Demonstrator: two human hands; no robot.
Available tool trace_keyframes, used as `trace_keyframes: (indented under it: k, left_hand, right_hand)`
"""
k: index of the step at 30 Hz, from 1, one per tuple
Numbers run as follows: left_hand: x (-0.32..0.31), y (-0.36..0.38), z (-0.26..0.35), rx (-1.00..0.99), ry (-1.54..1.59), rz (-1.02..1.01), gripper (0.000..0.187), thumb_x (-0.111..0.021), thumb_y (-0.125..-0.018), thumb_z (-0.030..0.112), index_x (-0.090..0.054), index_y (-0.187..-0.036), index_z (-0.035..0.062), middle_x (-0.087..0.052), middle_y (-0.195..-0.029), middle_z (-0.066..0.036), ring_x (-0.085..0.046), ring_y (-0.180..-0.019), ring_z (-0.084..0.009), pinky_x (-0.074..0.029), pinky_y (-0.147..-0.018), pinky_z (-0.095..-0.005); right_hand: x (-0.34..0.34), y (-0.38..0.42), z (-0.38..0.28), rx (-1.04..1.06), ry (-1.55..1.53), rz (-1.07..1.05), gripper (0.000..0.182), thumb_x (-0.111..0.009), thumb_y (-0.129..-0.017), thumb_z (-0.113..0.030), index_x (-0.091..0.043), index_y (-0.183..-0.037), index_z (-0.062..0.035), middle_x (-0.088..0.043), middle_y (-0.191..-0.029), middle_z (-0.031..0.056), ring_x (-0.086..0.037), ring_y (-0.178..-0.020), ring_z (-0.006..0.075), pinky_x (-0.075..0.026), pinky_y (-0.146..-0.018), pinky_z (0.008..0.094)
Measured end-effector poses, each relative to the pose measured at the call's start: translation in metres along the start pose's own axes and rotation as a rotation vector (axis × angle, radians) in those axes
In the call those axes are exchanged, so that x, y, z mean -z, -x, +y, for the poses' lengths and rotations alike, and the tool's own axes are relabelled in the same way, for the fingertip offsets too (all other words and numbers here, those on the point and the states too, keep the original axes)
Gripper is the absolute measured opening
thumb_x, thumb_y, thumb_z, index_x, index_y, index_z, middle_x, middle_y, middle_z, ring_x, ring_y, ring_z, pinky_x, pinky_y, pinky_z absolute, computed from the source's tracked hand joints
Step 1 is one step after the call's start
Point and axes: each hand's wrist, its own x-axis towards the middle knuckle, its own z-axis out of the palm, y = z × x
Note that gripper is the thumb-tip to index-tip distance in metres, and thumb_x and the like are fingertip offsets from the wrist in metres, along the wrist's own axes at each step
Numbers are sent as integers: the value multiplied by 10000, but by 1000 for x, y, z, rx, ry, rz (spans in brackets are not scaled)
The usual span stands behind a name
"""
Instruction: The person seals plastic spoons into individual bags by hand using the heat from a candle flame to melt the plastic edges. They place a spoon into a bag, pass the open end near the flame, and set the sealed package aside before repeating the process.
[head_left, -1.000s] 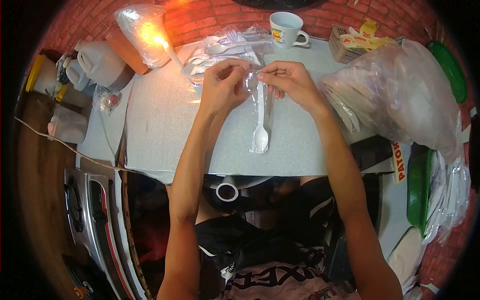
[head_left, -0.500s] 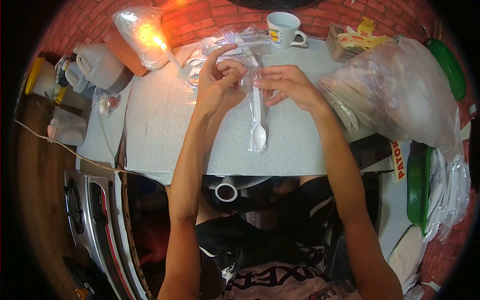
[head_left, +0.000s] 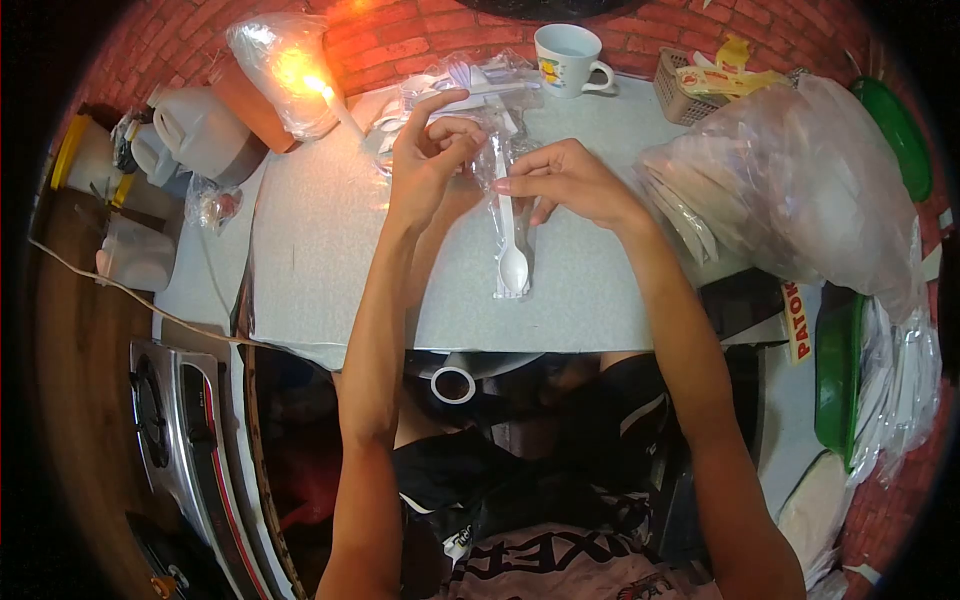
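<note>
A white plastic spoon (head_left: 511, 258) sits inside a narrow clear plastic sleeve (head_left: 500, 288), bowl end toward me, on the grey table (head_left: 320, 250). My left hand (head_left: 428, 160) pinches the top of the sleeve between thumb and fingers, index finger raised. My right hand (head_left: 565, 183) holds the sleeve's upper part from the right, fingers lying across the spoon's handle. Just beyond my hands lies a heap of wrapped spoons (head_left: 470, 85).
A lit candle (head_left: 325, 95) burns at the back left beside a wrapped bundle (head_left: 280, 60) and white jugs (head_left: 195, 125). A mug (head_left: 565, 55) and a small basket (head_left: 690, 95) stand at the back. A big plastic bag (head_left: 800, 190) fills the right side.
My hands have shifted the sleeve slightly left and up. My left index finger lifted away, and my right hand slid down over the spoon's handle.
</note>
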Motion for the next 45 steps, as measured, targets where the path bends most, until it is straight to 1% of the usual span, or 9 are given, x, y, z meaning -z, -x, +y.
trace_keyframes:
  k: [6,9,13,17,23,30,32,38,45]
  left_hand:
    - [-1,-1,4,73,-26,83,431,-642,-941,84,-562,-1363,46,-710,-954,-40,-601,-814,-80,-472,-671,-240]
    - [2,-1,-3,26,-65,110,309,-629,-956,122,-641,-1255,46,-715,-955,-39,-585,-778,-85,-472,-670,-241]
    - [6,0,-8,19,-205,-10,148,-655,-944,135,-721,-1018,25,-701,-898,-24,-567,-743,-81,-461,-653,-250]
    - [-2,1,1,72,-91,87,141,-677,-930,139,-726,-911,9,-664,-801,4,-552,-716,-75,-435,-625,-251]
    - [6,0,-6,121,-222,15,206,-699,-935,157,-717,-794,8,-620,-712,12,-506,-647,-69,-387,-586,-242]
    - [-1,2,0,153,-188,42,214,-711,-940,181,-713,-804,15,-607,-719,23,-489,-643,-65,-377,-582,-239]
    - [-1,2,3,230,-11,92,178,-705,-935,164,-728,-841,15,-617,-741,24,-488,-645,-63,-379,-579,-240]
    - [-1,2,-1,128,-234,-36,188,-669,-947,186,-728,-878,21,-602,-741,26,-489,-674,-58,-381,-588,-238]
    - [-1,1,-4,181,-123,55,162,-684,-951,162,-751,-935,15,-594,-733,35,-479,-663,-48,-368,-570,-237]
  right_hand:
    - [1,-1,2,-8,20,-17,306,-746,-943,-276,-755,-976,28,-713,-860,71,-657,-704,110,-528,-569,234]
    - [0,-1,2,6,17,-31,290,-743,-945,-261,-751,-964,28,-709,-855,69,-658,-722,106,-529,-570,235]
    - [0,-1,1,-3,9,-32,276,-744,-945,-249,-748,-954,27,-708,-852,67,-659,-742,103,-531,-570,235]
    - [-1,-1,1,-8,20,-25,269,-750,-940,-245,-745,-943,24,-706,-845,64,-661,-751,102,-530,-567,234]
    - [-1,-1,-1,-7,33,-24,264,-750,-941,-244,-739,-921,20,-704,-838,59,-660,-756,99,-531,-565,236]
    - [-3,0,-1,3,34,-7,268,-752,-940,-245,-745,-925,23,-706,-840,60,-655,-750,95,-529,-561,233]
    - [-3,-1,1,8,31,-7,270,-754,-939,-245,-748,-930,25,-705,-838,62,-652,-740,94,-529,-559,233]
    - [-3,-1,-1,-7,43,-8,283,-778,-919,-250,-757,-944,31,-709,-837,65,-662,-721,103,-538,-547,242]
    - [-6,0,0,7,37,-4,281,-763,-933,-251,-761,-957,29,-699,-825,60,-635,-703,93,-526,-549,236]
